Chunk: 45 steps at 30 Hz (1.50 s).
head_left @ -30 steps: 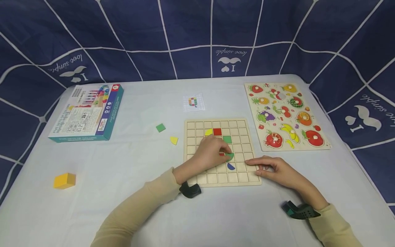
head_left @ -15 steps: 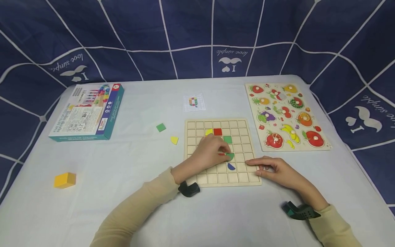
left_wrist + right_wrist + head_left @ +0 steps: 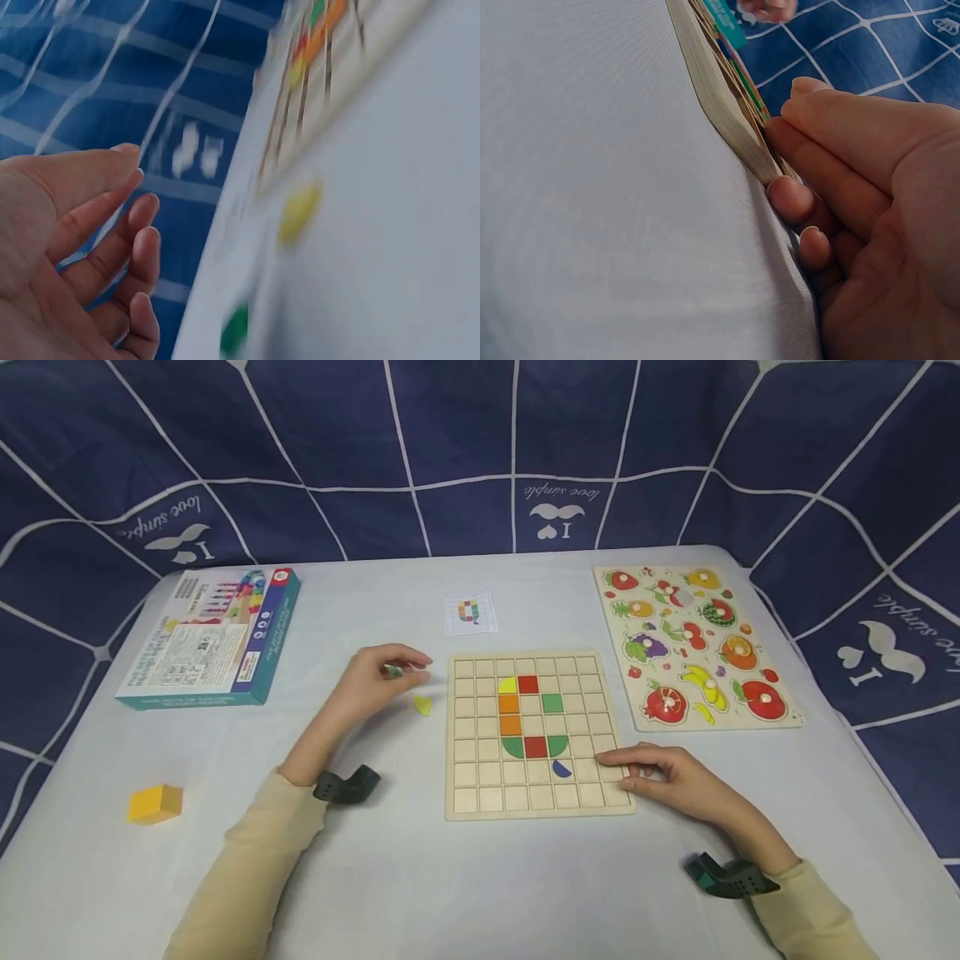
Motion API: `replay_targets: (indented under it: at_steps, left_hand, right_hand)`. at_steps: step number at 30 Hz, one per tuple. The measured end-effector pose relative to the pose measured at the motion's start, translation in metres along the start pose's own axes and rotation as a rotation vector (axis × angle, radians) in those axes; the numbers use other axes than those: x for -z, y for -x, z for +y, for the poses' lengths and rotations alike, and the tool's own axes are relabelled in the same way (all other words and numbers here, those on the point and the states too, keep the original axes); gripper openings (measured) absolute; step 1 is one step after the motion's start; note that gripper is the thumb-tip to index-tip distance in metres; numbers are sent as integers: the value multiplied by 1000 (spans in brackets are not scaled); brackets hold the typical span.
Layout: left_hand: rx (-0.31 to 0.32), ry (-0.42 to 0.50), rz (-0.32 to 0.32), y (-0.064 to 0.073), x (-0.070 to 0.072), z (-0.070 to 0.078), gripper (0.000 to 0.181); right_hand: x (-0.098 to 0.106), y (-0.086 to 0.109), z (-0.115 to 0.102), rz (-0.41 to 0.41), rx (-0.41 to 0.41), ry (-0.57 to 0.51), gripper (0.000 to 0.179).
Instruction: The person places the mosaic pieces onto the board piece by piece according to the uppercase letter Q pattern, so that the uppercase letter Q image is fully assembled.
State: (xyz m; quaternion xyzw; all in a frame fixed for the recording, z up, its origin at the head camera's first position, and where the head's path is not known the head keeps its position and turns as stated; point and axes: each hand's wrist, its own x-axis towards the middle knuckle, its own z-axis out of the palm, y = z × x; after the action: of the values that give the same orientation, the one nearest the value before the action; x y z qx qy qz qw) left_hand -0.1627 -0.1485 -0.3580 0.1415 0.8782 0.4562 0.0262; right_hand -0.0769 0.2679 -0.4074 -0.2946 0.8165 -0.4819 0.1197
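My left hand (image 3: 382, 677) hovers left of the board, over a green square piece (image 3: 392, 672) that it partly hides. Between its thumb and fingers nothing shows in the left wrist view. A yellow piece with a curved side (image 3: 423, 705) lies just beside that hand. On the wooden grid board (image 3: 468, 774) sit a yellow quarter piece (image 3: 507, 685), red squares, orange squares, a green square (image 3: 552, 702) and green quarter pieces. A blue half-round piece (image 3: 561, 768) lies tilted across the grid lines. My right hand (image 3: 671, 777) rests against the board's right edge, index finger on top.
Behind the board lies a small pattern card (image 3: 483, 618). A fruit puzzle board (image 3: 637, 689) is at the right. To the left are a flat teal box (image 3: 202, 643) and a yellow block (image 3: 155, 804). Dark blue grid-patterned cloth (image 3: 465, 427) hangs beyond the white table.
My left hand has let go of the green quarter piece, which now sits in the board's grid. It has moved left, off the board, to the green square. The right hand stays put.
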Motion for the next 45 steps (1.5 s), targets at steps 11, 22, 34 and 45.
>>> replay_targets:
  at_steps: [11,22,34,45]
  left_hand:
    - [196,78,93,9,31,-68,36]
    - [179,-143,114,1,14,-72,38]
    - [138,-178,149,1,9,-66,26]
    - [97,-132,173,5,10,-66,20]
  right_hand:
    - [-3,4,0,10,-3,-3,34]
    - [-1,5,-4,17,-2,8,35]
    - [-1,2,-2,20,19,12,36]
    - [-2,1,1,11,7,10,37]
